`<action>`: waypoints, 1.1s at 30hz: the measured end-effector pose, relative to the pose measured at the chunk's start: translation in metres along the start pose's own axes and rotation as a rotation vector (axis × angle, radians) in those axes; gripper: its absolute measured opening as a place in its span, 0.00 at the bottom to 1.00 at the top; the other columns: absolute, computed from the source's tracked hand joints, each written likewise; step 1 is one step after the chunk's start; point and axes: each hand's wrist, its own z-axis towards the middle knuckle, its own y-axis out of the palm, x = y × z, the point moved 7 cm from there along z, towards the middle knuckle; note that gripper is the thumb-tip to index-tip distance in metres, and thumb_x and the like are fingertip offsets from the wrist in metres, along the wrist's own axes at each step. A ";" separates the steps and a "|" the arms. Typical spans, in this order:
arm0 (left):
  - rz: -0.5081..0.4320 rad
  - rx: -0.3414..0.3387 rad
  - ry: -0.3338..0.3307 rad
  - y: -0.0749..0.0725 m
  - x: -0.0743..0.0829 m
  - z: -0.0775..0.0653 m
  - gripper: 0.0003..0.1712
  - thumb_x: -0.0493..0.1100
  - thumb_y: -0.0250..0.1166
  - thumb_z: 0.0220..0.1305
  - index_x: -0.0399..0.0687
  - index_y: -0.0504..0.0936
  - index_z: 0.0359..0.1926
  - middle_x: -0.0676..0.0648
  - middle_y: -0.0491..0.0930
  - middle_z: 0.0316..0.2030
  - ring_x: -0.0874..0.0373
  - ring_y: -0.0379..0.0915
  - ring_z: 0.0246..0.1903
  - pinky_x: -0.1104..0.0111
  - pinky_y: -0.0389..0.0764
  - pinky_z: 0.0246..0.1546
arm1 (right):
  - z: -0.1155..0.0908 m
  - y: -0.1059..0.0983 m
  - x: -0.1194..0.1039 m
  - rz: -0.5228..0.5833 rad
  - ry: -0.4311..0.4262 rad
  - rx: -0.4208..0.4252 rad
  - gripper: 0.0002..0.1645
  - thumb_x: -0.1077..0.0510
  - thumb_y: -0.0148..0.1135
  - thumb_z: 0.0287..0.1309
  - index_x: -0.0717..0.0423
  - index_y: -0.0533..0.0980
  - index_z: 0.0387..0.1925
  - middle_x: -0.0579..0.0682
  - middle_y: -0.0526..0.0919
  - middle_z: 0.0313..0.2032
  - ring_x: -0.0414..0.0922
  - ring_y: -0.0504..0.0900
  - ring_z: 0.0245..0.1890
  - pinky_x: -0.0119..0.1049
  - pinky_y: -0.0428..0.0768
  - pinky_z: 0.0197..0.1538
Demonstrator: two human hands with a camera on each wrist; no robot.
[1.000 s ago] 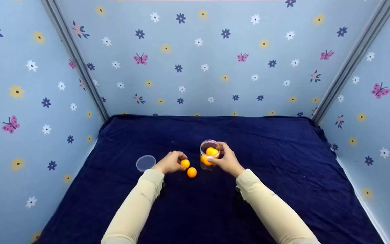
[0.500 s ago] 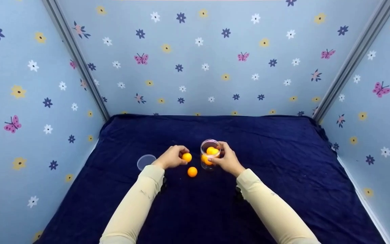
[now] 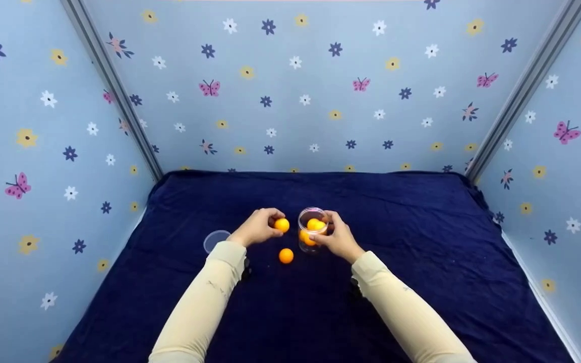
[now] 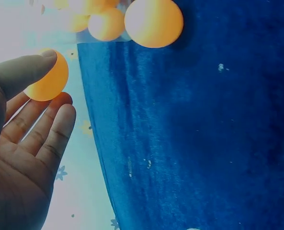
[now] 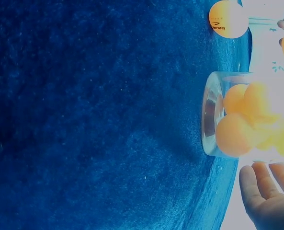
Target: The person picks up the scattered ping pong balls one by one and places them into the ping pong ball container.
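Note:
My left hand (image 3: 258,226) pinches an orange ping-pong ball (image 3: 282,225) between thumb and fingers, off the cloth and just left of the jar. In the left wrist view, the thumb lies across this ball (image 4: 51,82). My right hand (image 3: 340,237) grips a clear open-topped jar (image 3: 307,248) from its right side. Several orange ping-pong balls (image 3: 314,225) are piled inside the upright jar. One more ping-pong ball (image 3: 286,256) rests on the cloth in front of and left of the jar; printed lettering shows on this ball (image 5: 228,19) in the right wrist view.
A clear round lid (image 3: 215,240) lies on the cloth behind my left wrist, partly covered by it. Dark blue cloth (image 3: 401,217) covers the table. Flower-patterned walls (image 3: 290,116) enclose the back and both sides.
The left hand has lifted its ping-pong ball from beside the loose one and carried it up and away, toward the jar's rim height. The right hand and jar stay in place.

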 end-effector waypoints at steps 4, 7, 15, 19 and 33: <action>-0.018 0.017 -0.001 -0.004 0.005 0.000 0.25 0.32 0.77 0.64 0.35 0.85 0.61 0.37 0.89 0.52 0.45 0.86 0.51 0.53 0.86 0.59 | 0.001 0.000 0.000 -0.013 -0.007 0.000 0.44 0.61 0.83 0.57 0.66 0.70 0.70 0.66 0.83 0.60 0.59 0.89 0.54 0.43 0.89 0.52; -0.032 0.021 -0.009 -0.005 0.010 0.001 0.24 0.33 0.77 0.66 0.36 0.84 0.62 0.37 0.89 0.53 0.45 0.86 0.52 0.53 0.86 0.59 | 0.001 0.000 -0.001 -0.022 -0.013 0.002 0.45 0.61 0.83 0.57 0.67 0.70 0.71 0.66 0.84 0.60 0.59 0.89 0.54 0.45 0.89 0.53; -0.063 0.026 0.015 -0.005 0.027 0.008 0.25 0.34 0.76 0.67 0.36 0.84 0.63 0.38 0.88 0.53 0.45 0.85 0.53 0.54 0.86 0.59 | 0.001 0.000 0.000 -0.013 -0.015 0.004 0.45 0.61 0.83 0.58 0.68 0.70 0.71 0.67 0.83 0.60 0.61 0.88 0.55 0.56 0.87 0.59; -0.082 0.027 0.030 -0.003 0.035 0.011 0.25 0.34 0.76 0.67 0.36 0.84 0.63 0.38 0.89 0.53 0.46 0.86 0.53 0.54 0.87 0.59 | 0.001 0.001 0.000 -0.016 -0.006 -0.002 0.44 0.60 0.83 0.58 0.66 0.70 0.71 0.65 0.84 0.60 0.60 0.88 0.55 0.53 0.87 0.59; -0.090 0.039 0.063 0.007 0.055 0.023 0.23 0.34 0.77 0.67 0.36 0.85 0.62 0.38 0.84 0.53 0.43 0.85 0.52 0.55 0.87 0.58 | 0.000 0.001 0.000 0.011 -0.024 0.011 0.43 0.62 0.83 0.57 0.67 0.71 0.70 0.66 0.84 0.58 0.59 0.89 0.53 0.48 0.89 0.57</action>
